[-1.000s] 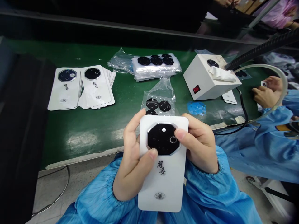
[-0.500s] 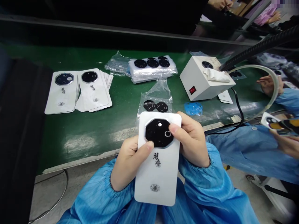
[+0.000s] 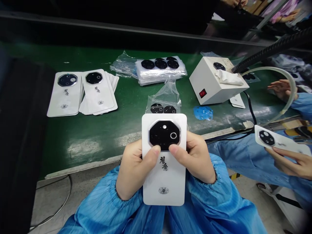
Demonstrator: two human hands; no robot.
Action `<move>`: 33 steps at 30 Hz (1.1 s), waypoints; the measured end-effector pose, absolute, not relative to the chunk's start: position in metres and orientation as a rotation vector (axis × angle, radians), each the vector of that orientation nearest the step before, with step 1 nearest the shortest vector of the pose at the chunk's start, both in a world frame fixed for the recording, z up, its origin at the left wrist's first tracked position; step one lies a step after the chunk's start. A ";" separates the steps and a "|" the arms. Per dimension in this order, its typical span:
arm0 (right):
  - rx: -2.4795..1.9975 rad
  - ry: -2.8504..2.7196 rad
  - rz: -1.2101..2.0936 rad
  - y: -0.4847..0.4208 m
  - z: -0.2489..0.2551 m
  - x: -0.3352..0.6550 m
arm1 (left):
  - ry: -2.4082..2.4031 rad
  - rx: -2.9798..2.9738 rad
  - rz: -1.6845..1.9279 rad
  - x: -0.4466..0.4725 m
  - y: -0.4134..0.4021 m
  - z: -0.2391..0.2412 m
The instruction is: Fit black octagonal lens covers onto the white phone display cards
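Note:
A white phone back cover (image 3: 163, 177) with black lettering is held upright between my two hands, over the table's front edge. My left hand (image 3: 136, 165) grips its left side, the thumb on the lower left rim of the black octagonal camera lens plate (image 3: 162, 136). On the other side my right hand (image 3: 196, 157) is closed round the cover, its thumb at the plate's lower right rim. Fingers of both hands are hidden behind the cover. Just beyond it lies a clear plastic bag (image 3: 163, 94) with two black lens plates, partly covered.
Fanned white covers (image 3: 97, 97) lie on the green table (image 3: 97, 131) at left. A wrapped stack of lens plates (image 3: 162, 73) sits at the back. At right stand a white box (image 3: 214, 84) with a red switch and blue film (image 3: 203, 112). A co-worker's hand (image 3: 290, 161) holds another cover.
My right thumb has slid from the lens plate's right side down to its lower right rim. The cover has risen slightly. At right, the co-worker's cover has moved left into fuller view.

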State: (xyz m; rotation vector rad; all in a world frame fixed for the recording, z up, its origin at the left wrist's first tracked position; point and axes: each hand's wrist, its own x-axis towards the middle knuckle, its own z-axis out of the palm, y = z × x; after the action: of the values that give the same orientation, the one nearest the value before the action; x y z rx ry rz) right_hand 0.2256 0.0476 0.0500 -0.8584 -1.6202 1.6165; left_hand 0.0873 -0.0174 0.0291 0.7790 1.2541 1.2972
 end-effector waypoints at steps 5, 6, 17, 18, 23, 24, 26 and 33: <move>-0.863 -1.675 1.505 0.048 0.051 0.222 | 1.274 0.782 1.296 0.087 -0.016 0.029; -0.867 -1.667 1.517 0.048 0.051 0.222 | 1.266 0.754 1.286 0.087 -0.016 0.030; -0.892 -1.286 1.890 0.044 0.045 0.217 | 1.049 0.331 1.248 0.091 -0.011 0.041; -0.898 -1.279 1.887 0.044 0.045 0.217 | 1.067 0.310 1.255 0.092 -0.012 0.042; -0.912 -1.342 1.855 0.044 0.047 0.217 | 1.035 0.325 1.278 0.094 -0.014 0.047; -0.913 -1.402 1.830 0.045 0.048 0.217 | 1.013 0.340 1.281 0.094 -0.014 0.047; -0.918 -1.532 1.753 0.047 0.051 0.218 | 1.002 0.372 1.284 0.093 -0.014 0.044; -0.912 -1.686 1.624 0.048 0.055 0.218 | 1.060 0.637 1.258 0.085 -0.014 0.032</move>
State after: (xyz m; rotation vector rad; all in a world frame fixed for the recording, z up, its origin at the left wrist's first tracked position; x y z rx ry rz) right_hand 0.2183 0.0483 0.0551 -0.9122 -1.6857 1.6238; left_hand 0.0848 -0.0142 0.0317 0.6371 1.0600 1.2580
